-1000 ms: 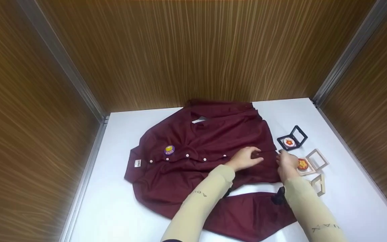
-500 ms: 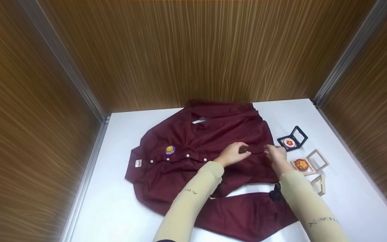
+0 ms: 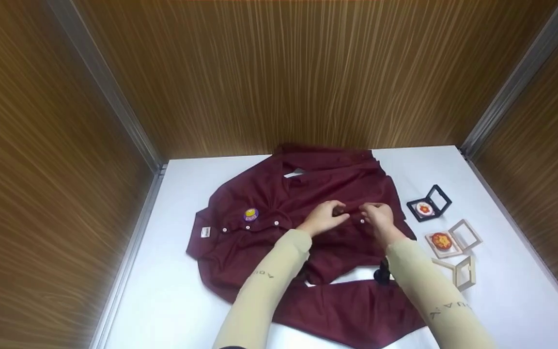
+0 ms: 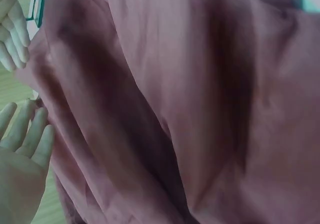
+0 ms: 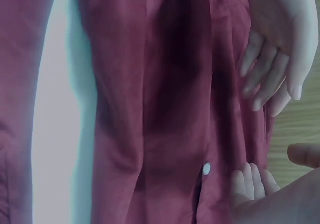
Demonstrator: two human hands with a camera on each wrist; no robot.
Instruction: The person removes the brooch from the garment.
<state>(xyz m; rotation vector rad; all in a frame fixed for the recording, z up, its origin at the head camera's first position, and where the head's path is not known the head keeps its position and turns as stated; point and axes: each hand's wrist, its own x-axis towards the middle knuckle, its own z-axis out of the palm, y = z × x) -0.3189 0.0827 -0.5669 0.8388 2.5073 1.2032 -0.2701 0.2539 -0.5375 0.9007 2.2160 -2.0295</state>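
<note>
A maroon button-up shirt (image 3: pixel 240 252) lies spread on the white table, its collar at the left. A round purple-and-yellow badge (image 3: pixel 251 214) sits on its chest near the row of white buttons. My left hand (image 3: pixel 325 218) hovers over the shirt front with fingers loosely bent and nothing held. Facing it, my right hand (image 3: pixel 378 216) is over the lower front beside a white button (image 3: pixel 362 221). In the left wrist view the left hand's fingers (image 4: pixel 31 134) look extended. The right wrist view shows the right hand (image 5: pixel 265 196) low above the cloth, with no object in it.
To the right stand several hinged display cases: a black one (image 3: pixel 417 215) with a red-flower badge (image 3: pixel 424 209), a light pinkish one (image 3: pixel 455 252) with an orange-and-yellow badge (image 3: pixel 442 241), and a beige one (image 3: pixel 472 271) partly behind the right sleeve. Wood-grain panels (image 3: pixel 279 72) enclose the table.
Both hands have moved left over the shirt, the right hand coming away from the cases at the right. The head view has shifted slightly. Shirt and cases lie as before.
</note>
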